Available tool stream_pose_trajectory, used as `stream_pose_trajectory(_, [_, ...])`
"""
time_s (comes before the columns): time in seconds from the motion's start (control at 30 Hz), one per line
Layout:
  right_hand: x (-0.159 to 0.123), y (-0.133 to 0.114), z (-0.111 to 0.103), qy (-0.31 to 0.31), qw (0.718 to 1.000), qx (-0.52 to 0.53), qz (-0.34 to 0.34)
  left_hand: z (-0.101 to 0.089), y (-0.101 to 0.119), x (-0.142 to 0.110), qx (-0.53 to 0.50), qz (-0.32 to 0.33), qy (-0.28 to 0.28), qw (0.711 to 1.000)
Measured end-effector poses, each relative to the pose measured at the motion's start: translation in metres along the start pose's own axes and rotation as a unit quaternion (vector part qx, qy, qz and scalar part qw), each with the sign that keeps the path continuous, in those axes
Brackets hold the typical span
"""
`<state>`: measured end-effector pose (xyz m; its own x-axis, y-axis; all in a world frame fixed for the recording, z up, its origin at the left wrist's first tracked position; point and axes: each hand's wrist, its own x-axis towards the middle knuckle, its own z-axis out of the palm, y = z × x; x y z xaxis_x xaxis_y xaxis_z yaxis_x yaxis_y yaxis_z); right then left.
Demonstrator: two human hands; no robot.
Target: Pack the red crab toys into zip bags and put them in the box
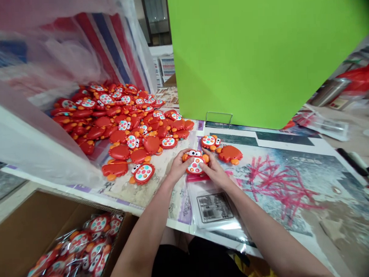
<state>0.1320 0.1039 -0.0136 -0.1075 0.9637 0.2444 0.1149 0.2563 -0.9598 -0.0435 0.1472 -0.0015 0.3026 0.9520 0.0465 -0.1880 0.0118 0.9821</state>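
Observation:
Between both hands is a red toy crab (195,164) with orange claws, white eyes and a white belly of coloured dots, facing up at me. My left hand (180,166) is closed on its left side, thumb on the front. On its other side my right hand (213,168) grips it, thumb also on the front. Just below lies a stack of clear plastic bags (214,208) with a printed black label. Beyond my right hand are two more crabs, one face up (210,141) and one face down (231,154).
A large heap of toy crabs (120,124) spills from a translucent sack (35,127) at left. At lower left, a cardboard box (32,216) holds bagged crabs (79,249). A green board (260,55) stands behind the table. Pens (351,161) lie at far right.

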Motion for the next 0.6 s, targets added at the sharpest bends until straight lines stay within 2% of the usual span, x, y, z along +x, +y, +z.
stream_pose_trajectory(0.13, [0.0005,-0.0015,0.0004,-0.011,1.000,0.009,0.006,-0.0016,0.0001,0.0006,-0.005,-0.002,-0.016,1.000])
stream_pose_trajectory(0.3, [0.0031,-0.0016,-0.0036,0.028,0.999,-0.027,-0.004,-0.0025,0.0052,-0.0032,0.026,-0.020,-0.081,0.996])
stream_pose_trajectory(0.4, [0.0042,-0.0013,-0.0045,0.042,0.999,-0.011,0.000,-0.0027,0.0062,-0.0049,0.042,-0.015,-0.092,0.995])
stream_pose_trajectory(0.6, [0.0022,-0.0044,-0.0013,0.040,0.988,0.109,0.097,-0.0016,-0.0014,-0.0019,0.045,0.001,-0.081,0.996])
